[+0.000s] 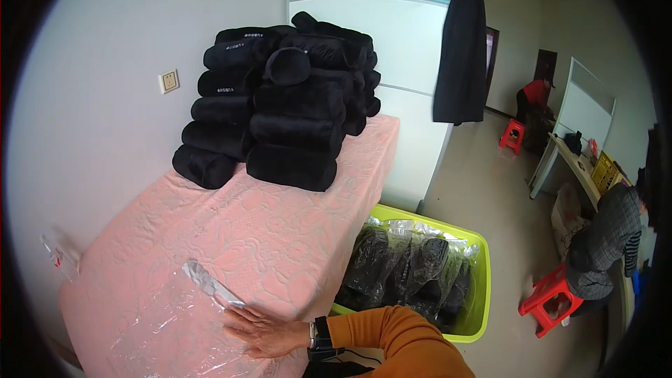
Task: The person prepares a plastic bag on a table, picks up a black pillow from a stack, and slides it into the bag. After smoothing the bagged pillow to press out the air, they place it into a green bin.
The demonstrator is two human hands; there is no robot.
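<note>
The clear, thin plastic bag with a whitish strip [164, 318] lies spread on the pink, patterned plush cloth [273, 245]; on my feed the right hand [262, 330] rests at its right side, palm down, fingers loosely spread. The left hand is outside my view, so I cannot tell how its fingers stand. I see black, plush cylindrical cushions [292, 166] stacked farther back, and plastic-wrapped black bundles [428, 259] inside a lime-green plastic tub [481, 294] beside the cloth.
</note>
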